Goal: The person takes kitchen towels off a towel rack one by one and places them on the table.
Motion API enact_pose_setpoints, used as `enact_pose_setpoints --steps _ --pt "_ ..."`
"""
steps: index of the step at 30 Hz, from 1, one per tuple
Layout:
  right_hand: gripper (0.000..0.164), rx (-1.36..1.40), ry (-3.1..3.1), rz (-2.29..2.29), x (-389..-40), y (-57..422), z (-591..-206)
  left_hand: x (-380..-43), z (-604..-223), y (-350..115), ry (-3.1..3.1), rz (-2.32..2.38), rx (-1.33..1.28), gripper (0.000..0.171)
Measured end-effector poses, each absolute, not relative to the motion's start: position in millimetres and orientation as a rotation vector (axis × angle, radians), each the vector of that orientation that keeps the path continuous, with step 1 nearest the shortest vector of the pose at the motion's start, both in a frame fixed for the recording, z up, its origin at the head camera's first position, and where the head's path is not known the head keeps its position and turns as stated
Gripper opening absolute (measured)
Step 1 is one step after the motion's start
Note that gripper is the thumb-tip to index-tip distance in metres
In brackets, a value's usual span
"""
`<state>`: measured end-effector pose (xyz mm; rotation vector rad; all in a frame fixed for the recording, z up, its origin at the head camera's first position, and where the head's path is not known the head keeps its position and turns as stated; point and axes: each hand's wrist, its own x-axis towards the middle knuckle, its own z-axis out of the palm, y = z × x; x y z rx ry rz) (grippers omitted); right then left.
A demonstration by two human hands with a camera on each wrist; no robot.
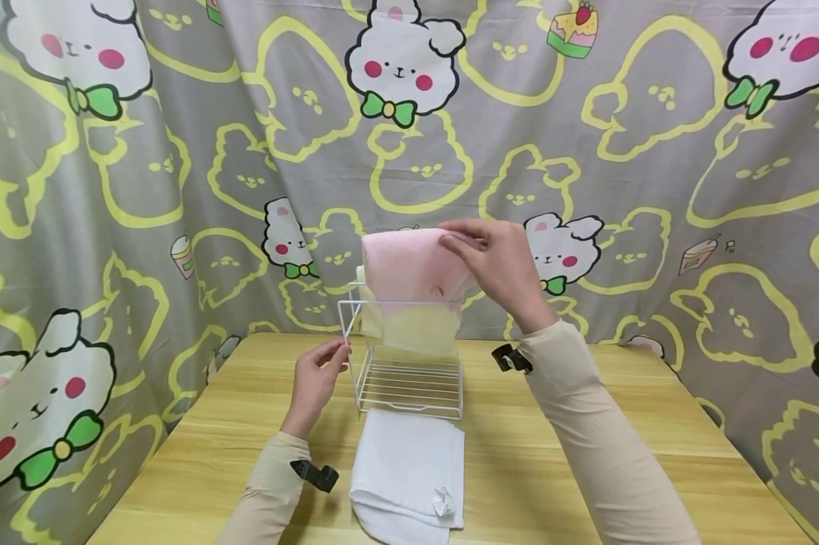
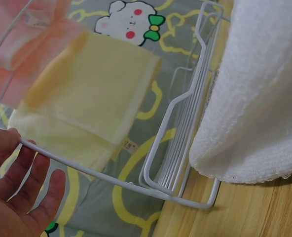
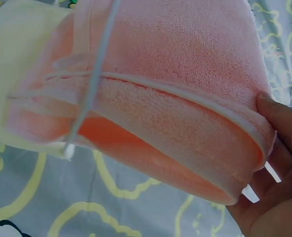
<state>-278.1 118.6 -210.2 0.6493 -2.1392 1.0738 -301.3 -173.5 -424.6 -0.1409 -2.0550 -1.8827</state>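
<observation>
The left hand pinched the left side wire of the white rack between thumb and fingers; the rack stood on the wooden table. A folded white towel lay just in front. A yellow cloth hung within the rack's upper part. The pink towel hung before it, partly above the front top bar, its right edge clamped between the right hand's thumb and fingers

From the white rectangular wire rack, the tan wood-grain bench offers passage at four o'clock; a folded white terry towel blocks six o'clock.
</observation>
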Motion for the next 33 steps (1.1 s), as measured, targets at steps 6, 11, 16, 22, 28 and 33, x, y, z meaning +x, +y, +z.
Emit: enact_pose_setpoints --steps 6,11,16,22,28,33 --pt "0.024 0.640 -2.076 1.112 -262 123 -206 -301 -424 -174 -2.054 -1.882 -0.139 0.022" --pt "0.022 0.646 -1.981 1.122 -249 129 -204 -301 -425 -174 -2.064 -1.875 -0.135 0.024" --pt "0.018 0.626 -1.938 1.111 -239 136 -206 -301 -425 -175 -2.065 -1.872 -0.122 0.024" --pt "0.018 0.598 -1.878 1.080 -229 146 -211 -300 -426 -174 -2.061 -1.876 -0.113 0.024" --pt "0.018 0.586 -1.858 1.087 -221 159 -219 -300 -425 -174 -2.053 -1.878 -0.120 0.024" --pt "0.018 0.507 -1.882 1.104 -217 171 -231 -301 -425 -173 -2.043 -1.883 -0.132 0.023"
